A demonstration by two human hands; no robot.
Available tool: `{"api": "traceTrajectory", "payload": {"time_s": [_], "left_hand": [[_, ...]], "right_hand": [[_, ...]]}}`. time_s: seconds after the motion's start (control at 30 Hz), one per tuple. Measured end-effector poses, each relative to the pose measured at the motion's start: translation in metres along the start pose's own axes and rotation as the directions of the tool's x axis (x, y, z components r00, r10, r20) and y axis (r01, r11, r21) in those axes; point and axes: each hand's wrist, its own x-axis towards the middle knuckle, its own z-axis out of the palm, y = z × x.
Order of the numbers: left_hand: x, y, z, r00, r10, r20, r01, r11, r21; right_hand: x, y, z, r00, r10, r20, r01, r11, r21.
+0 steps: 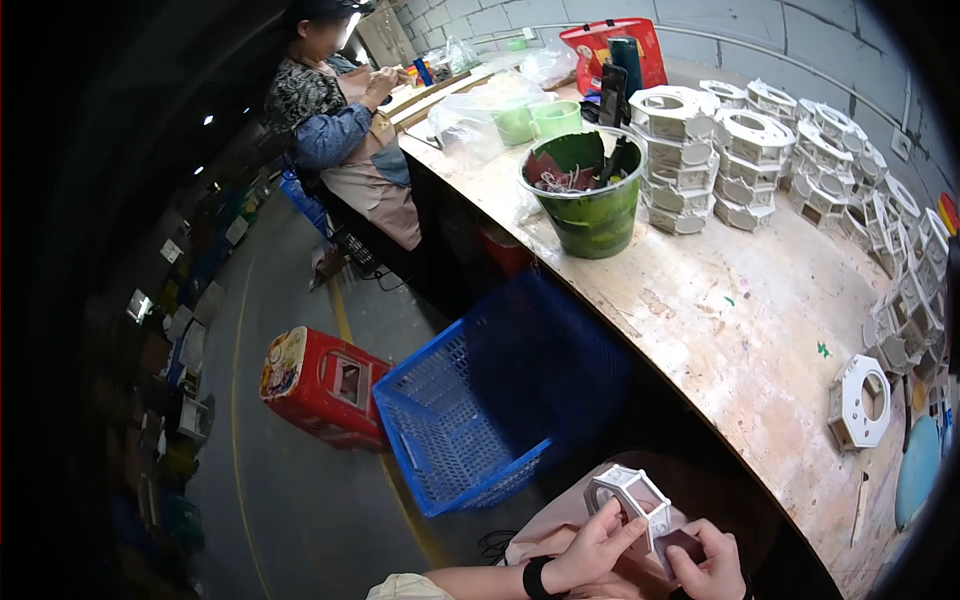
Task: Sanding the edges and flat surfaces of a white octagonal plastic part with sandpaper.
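I hold the white eight-sided frame (630, 487) low in front of me, over my lap at the near edge of the scene, tilted, with its open windows showing. My left hand (592, 550) has it pinched at the near side, thumb laid along the rim and the forefinger reaching into the opening. My right hand (708, 565) pinches a small dark sheet (678, 548) between thumb and fingers, right at the frame's near right corner; I cannot tell whether the sheet presses on the rim or only sits beside it.

To do this well, I judge the left grip should bear on the thick corners, since the bars between the windows look thin and could snap. The sheet would best lie flat to a face, with light, even pressure, and the frame turned one side at a time.

Under the work is my pink apron (545, 530). To the left stands a blue crate (465, 492), and beyond it a red container (330, 390). On the bench (720, 320) to the right, a single frame (849, 405) lies nearest, with stacked frames (680, 168) farther off beside a green bucket (595, 222). A co-worker (350, 140) stands at the far left.
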Motion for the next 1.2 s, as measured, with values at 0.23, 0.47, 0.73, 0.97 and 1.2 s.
{"api": "traceTrajectory", "payload": {"time_s": [0.23,0.47,0.73,0.97,1.2], "left_hand": [[-0.024,-0.005,0.0,0.977,0.182,-0.113,-0.182,0.983,0.009],[-0.05,-0.012,-0.017,0.943,0.331,-0.035,-0.331,0.944,-0.004],[-0.076,-0.017,-0.03,0.915,0.401,-0.046,-0.402,0.916,-0.012],[-0.081,-0.028,-0.032,0.928,0.367,-0.059,-0.358,0.925,0.127],[-0.091,-0.001,-0.033,0.95,0.307,-0.066,-0.305,0.952,0.038]], "right_hand": [[-0.013,-0.014,0.023,0.995,-0.102,0.024,0.102,0.994,-0.029],[-0.034,-0.032,0.054,0.984,-0.178,0.014,0.178,0.981,-0.082],[-0.051,-0.05,0.077,0.973,-0.202,0.109,0.214,0.97,-0.117],[-0.069,-0.055,0.08,0.96,-0.275,0.047,0.279,0.943,-0.179],[-0.039,-0.03,0.073,0.925,-0.379,-0.028,0.333,0.844,-0.421]]}}
